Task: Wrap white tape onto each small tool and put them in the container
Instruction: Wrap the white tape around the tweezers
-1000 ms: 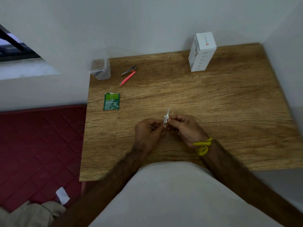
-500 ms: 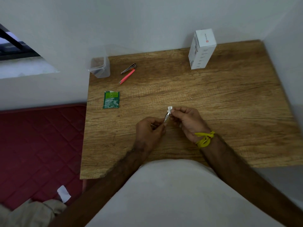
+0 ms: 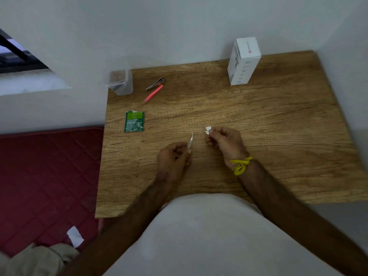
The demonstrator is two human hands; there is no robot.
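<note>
1. I see a clear container [image 3: 120, 82] at the desk's [image 3: 258, 136] far left corner (contents unclear).
2. My left hand [image 3: 175, 158] pinches a thin tool [image 3: 190, 140]; my right hand [image 3: 225, 140], apart, pinches white tape [image 3: 208, 130].

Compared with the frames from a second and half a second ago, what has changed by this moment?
The hands have drawn apart: the left hand keeps pinching the small slim tool, while the right hand has pulled away to the right with a scrap of white tape. Earlier both hands met at the tool. The nail clipper, pink tweezers, green packet, clear container and white box stayed put.
</note>
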